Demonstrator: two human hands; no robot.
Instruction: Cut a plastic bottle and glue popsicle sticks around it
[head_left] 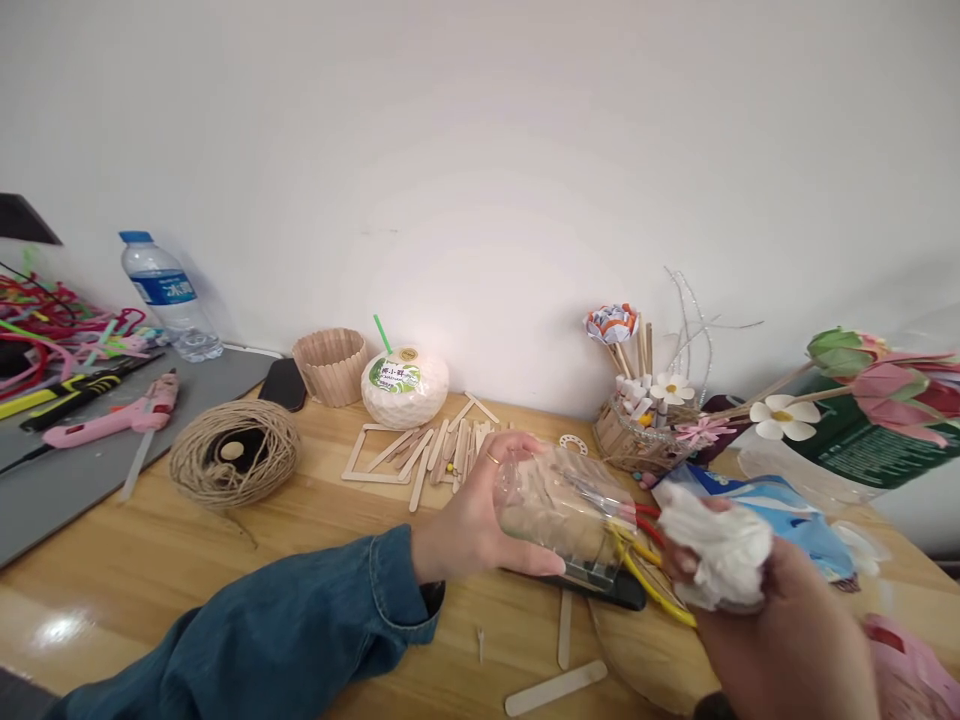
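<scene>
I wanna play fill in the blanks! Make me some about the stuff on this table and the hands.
The ____ hand holds a crumpled white tissue.
The glue gun is coloured ____.
The straw in the coconut is coloured ____.
The cap on the water bottle is coloured ____.

Missing words: right; pink; green; blue

Bright overhead light; right hand [750, 570] motion-blurred.

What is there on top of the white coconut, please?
A green straw sticks up from the white coconut, with a small round gold sticker near it. The straw's lower end and the coconut's inside are hidden.
</scene>
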